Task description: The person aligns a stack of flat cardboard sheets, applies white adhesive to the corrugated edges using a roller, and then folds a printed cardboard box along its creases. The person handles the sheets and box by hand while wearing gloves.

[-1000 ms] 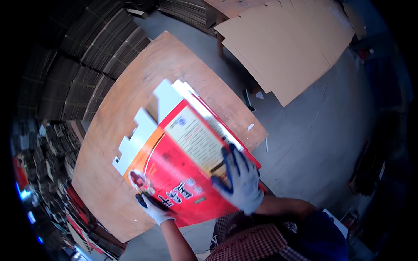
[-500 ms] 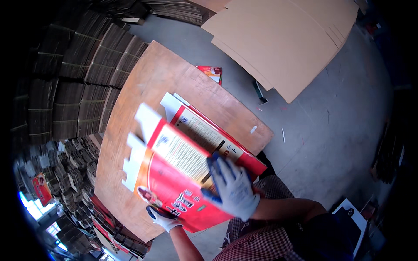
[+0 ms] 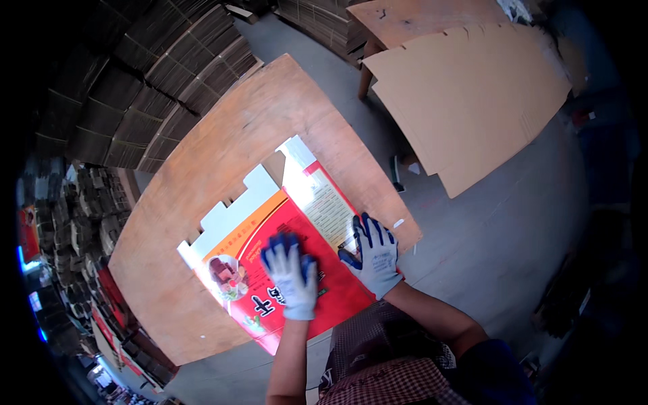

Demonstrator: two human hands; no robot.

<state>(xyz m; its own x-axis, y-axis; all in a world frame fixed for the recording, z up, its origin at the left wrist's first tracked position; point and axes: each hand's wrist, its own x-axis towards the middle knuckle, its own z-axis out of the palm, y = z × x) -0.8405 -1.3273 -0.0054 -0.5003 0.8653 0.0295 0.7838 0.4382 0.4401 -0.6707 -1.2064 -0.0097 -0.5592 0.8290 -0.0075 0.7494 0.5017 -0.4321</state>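
Observation:
A flattened red carton [image 3: 314, 263] with white slotted flaps and a pale text panel lies on the wooden table [image 3: 223, 148]. My left hand [image 3: 290, 273], in a white glove with blue fingers, rests on the red printed face with its fingers spread; it is a little blurred. On the carton's right edge, over the pale panel, my gloved right hand [image 3: 376, 253] lies with its fingers apart. Neither hand grips anything that I can see. Whether another carton lies beneath cannot be told.
Tied stacks of flat cardboard [image 3: 165, 81] rise behind the table's left side. Looser piles of folded cardboard [image 3: 74, 236] stand at the far left. A large brown cardboard sheet [image 3: 472, 101] lies over another wooden table [image 3: 432, 20] at the far right.
The tilted carton now lies flat on the table. My left hand moved from its lower edge onto its face; my right hand shifted to its right edge. The view turned slightly.

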